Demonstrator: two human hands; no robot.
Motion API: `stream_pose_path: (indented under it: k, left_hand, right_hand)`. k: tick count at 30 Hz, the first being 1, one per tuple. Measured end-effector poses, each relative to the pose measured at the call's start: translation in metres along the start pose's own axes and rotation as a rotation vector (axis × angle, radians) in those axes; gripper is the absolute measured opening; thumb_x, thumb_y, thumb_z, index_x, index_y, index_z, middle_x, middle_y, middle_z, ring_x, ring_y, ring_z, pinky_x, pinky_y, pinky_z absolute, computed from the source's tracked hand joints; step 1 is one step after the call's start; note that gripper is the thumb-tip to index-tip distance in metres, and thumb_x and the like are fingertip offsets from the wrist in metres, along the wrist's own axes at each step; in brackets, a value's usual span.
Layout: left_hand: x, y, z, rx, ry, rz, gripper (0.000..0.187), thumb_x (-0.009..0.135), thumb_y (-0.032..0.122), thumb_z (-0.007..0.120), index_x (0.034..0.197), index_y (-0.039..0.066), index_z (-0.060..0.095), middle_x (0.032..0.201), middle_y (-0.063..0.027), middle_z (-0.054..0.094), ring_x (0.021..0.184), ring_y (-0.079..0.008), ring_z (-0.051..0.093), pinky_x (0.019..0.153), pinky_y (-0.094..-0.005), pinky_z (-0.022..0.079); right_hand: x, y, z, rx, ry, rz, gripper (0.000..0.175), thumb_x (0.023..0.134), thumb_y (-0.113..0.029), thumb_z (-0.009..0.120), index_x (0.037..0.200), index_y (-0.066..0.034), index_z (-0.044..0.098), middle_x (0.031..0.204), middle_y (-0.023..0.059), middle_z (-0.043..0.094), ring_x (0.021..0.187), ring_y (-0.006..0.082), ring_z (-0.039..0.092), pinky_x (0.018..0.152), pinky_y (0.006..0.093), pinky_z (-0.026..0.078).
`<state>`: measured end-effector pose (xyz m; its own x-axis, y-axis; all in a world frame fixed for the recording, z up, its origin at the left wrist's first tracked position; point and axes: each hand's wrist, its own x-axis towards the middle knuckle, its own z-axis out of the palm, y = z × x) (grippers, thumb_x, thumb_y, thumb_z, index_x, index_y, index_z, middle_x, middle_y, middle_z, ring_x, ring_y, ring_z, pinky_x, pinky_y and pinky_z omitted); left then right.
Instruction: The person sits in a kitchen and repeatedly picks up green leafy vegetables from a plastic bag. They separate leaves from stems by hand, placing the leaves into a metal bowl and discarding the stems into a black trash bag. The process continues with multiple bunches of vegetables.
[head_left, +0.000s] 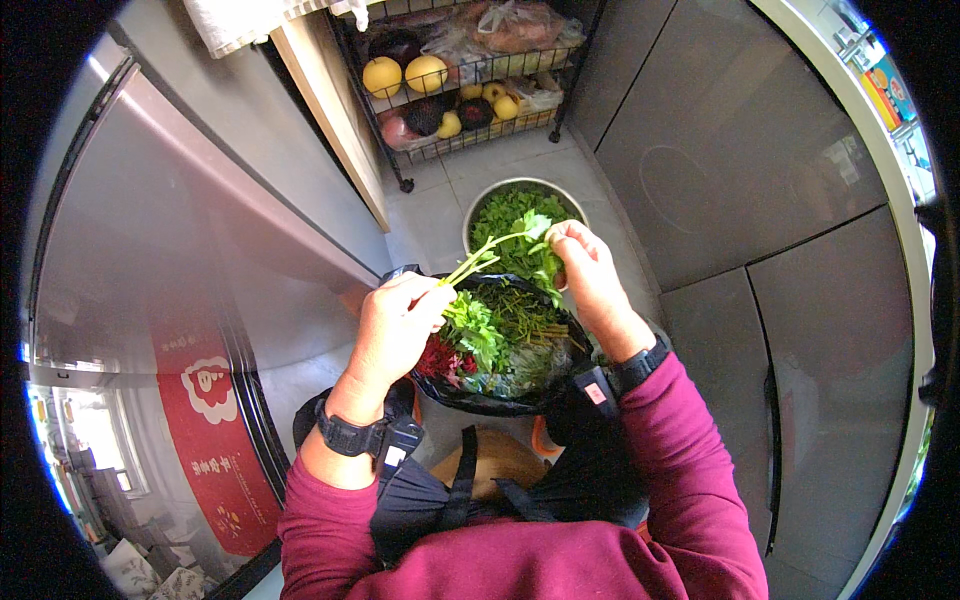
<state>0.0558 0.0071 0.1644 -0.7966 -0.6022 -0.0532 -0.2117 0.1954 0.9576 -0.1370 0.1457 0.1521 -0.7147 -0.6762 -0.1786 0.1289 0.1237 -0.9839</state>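
Note:
My left hand (401, 319) grips pale green stems (472, 264) of a leafy vegetable, perhaps celery or parsley. At the stems' far end, my right hand (585, 262) pinches green leaves (534, 229). More leaves (476, 334) hang just below my left hand. Beneath both hands sits a container lined with a black plastic bag (469, 403). It holds dark stems and leaf scraps (525, 311), red plant pieces (437, 358) and clear plastic wrap (534, 369). Beyond it, a round metal bowl (471, 214) is full of green leaves (510, 206), partly behind my right hand.
A black wire rack (484, 139) on casters holds yellow fruit (382, 76), dark round produce and plastic bags. A glossy fridge-like door (187, 225) with a red decorated panel (214, 450) stands left. Grey cabinet fronts (735, 150) line the right. Grey tile (420, 210) covers the floor.

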Motion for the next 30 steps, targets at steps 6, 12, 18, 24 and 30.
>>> stream_pose_path:
  k: [6, 12, 18, 24, 30]
  left_hand:
    - [0.000, -0.004, -0.001, -0.220, -0.033, -0.094, 0.019, 0.089, 0.017, 0.063, 0.093, -0.001, 0.068, 0.078, -0.0025, 0.061, 0.063, -0.0089, 0.058, 0.060, -0.0225, 0.049]
    - [0.000, -0.003, 0.000, -0.327, -0.111, -0.148, 0.020, 0.091, 0.020, 0.062, 0.094, 0.001, 0.069, 0.077, -0.0002, 0.063, 0.063, -0.0068, 0.057, 0.059, -0.0207, 0.048]
    - [0.001, 0.003, 0.003, -0.332, -0.192, -0.200, 0.022, 0.091, 0.023, 0.062, 0.094, 0.002, 0.068, 0.074, -0.0002, 0.063, 0.062, -0.0059, 0.056, 0.059, -0.0193, 0.046]
    - [0.001, 0.002, 0.004, -0.336, -0.188, -0.201, 0.022, 0.091, 0.022, 0.062, 0.093, 0.002, 0.068, 0.073, -0.0004, 0.063, 0.062, -0.0058, 0.056, 0.058, -0.0200, 0.046]
    - [0.003, 0.001, 0.010, -0.256, -0.184, -0.193, 0.020, 0.090, 0.020, 0.063, 0.091, 0.001, 0.068, 0.072, -0.0008, 0.062, 0.061, -0.0071, 0.056, 0.058, -0.0213, 0.047]
  right_hand:
    - [-0.014, 0.001, 0.000, 0.588, -0.291, 0.154, 0.017, 0.093, -0.022, 0.053, 0.099, -0.0063, 0.055, 0.085, 0.0046, 0.061, 0.065, 0.0111, 0.053, 0.052, 0.0239, 0.042]
    - [-0.015, -0.006, 0.008, 0.316, -0.408, 0.119, 0.030, 0.092, -0.019, 0.057, 0.120, -0.0081, 0.055, 0.094, 0.0003, 0.061, 0.065, 0.0048, 0.050, 0.052, 0.0164, 0.039]
    - [-0.016, -0.002, 0.017, 0.187, -0.450, -0.023, 0.029, 0.091, -0.015, 0.058, 0.118, -0.0040, 0.058, 0.106, -0.0033, 0.058, 0.095, 0.0044, 0.049, 0.087, 0.0227, 0.041]
    - [-0.011, 0.005, 0.015, 0.047, -0.478, -0.050, 0.015, 0.092, -0.016, 0.058, 0.101, -0.0047, 0.063, 0.088, -0.0043, 0.060, 0.082, 0.0054, 0.052, 0.077, 0.0245, 0.045]
    - [-0.012, 0.010, 0.026, -0.522, -0.205, -0.464, 0.013, 0.082, -0.011, 0.060, 0.092, -0.0015, 0.060, 0.081, 0.0148, 0.062, 0.076, 0.0276, 0.061, 0.071, 0.0363, 0.049]
